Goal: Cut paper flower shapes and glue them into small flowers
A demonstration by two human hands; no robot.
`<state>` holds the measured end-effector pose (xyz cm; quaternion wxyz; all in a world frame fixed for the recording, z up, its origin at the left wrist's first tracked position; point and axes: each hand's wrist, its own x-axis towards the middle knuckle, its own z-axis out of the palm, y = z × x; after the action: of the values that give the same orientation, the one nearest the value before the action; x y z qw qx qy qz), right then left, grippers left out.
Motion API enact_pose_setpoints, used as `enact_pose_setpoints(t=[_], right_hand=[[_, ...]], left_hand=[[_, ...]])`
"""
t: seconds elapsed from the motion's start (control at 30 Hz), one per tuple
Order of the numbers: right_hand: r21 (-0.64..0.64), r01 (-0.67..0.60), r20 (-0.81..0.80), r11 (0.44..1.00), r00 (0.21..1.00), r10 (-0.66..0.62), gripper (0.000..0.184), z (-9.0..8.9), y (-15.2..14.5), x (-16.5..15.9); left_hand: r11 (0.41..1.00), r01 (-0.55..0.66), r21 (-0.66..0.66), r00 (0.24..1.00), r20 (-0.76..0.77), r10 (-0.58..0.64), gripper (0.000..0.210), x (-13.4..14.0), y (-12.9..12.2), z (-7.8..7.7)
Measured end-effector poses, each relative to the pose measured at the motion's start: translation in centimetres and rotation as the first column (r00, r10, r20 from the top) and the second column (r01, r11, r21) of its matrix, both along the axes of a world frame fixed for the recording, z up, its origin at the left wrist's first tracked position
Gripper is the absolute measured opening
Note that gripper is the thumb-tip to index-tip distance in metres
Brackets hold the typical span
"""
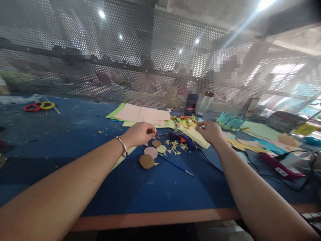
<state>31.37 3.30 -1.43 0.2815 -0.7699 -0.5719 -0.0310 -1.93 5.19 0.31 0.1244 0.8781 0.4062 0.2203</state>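
My left hand (pixel 140 133), with a silver bangle at the wrist, hovers left of the small paper scraps (pixel 175 144). Its fingertips are pinched together, and whatever they hold is too small to name. My right hand (pixel 211 131) is closed in a pinch at the edge of a pale yellow paper sheet (pixel 194 134). A small dark tip shows at its fingers, too blurred to identify. Colourful paper bits (pixel 185 121) are heaped beside it. Between my hands lies a dark blue corded tool (pixel 187 140). Nearer me are a brown paper disc (pixel 146 161), a pink paper disc (pixel 151 152) and a thin blue stick (pixel 175 164).
Stacked paper sheets (pixel 140 113) lie behind my left hand. Red and yellow scissors (pixel 39 106) rest far left. On the right are a blue-green paper piece with points (pixel 230 120), loose papers and a magenta power strip (pixel 281 166) with cables. A clear bottle (pixel 206 104) stands before the perforated screen.
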Motion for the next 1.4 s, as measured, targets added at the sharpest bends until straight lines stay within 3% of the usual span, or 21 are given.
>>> enact_pose_setpoints(t=[0.23,0.43,0.67,0.8,1.03,1.17,1.4], right_hand=[[-0.122,0.014,0.098,0.992,0.995,-0.002,0.032,-0.6,0.3,0.3],[-0.117,0.149,0.139,0.982,0.981,-0.133,0.034,0.3,-0.3,1.4],[-0.177,-0.007,0.174,0.984,0.984,0.039,0.034,0.2,-0.4,0.7],[-0.164,0.058,0.182,0.985,0.983,-0.027,0.03,0.2,-0.4,0.8],[-0.156,0.203,0.128,0.967,0.975,-0.184,0.03,0.4,-0.6,2.5],[-0.179,0.182,0.06,0.967,0.983,-0.174,0.027,0.0,-0.2,2.8],[-0.163,0.157,-0.064,0.974,0.984,-0.169,0.024,-0.2,0.4,3.4]], left_hand=[[0.999,0.021,-0.043,0.995,-0.097,-0.025,0.017,-0.8,0.1,0.2],[0.996,-0.001,0.088,0.999,0.037,-0.003,0.019,0.6,-0.6,-0.9],[0.985,-0.037,0.17,0.986,0.165,0.008,0.011,1.0,-1.5,-0.3],[0.992,-0.039,0.121,0.981,0.193,0.015,0.014,1.5,-0.8,0.2],[0.998,0.026,-0.064,0.998,0.065,-0.022,0.015,7.2,3.1,1.0],[0.988,0.02,-0.152,0.999,-0.043,-0.027,0.035,11.5,5.4,1.2],[0.966,0.034,-0.256,0.996,-0.076,-0.055,0.037,15.7,7.4,1.6]])
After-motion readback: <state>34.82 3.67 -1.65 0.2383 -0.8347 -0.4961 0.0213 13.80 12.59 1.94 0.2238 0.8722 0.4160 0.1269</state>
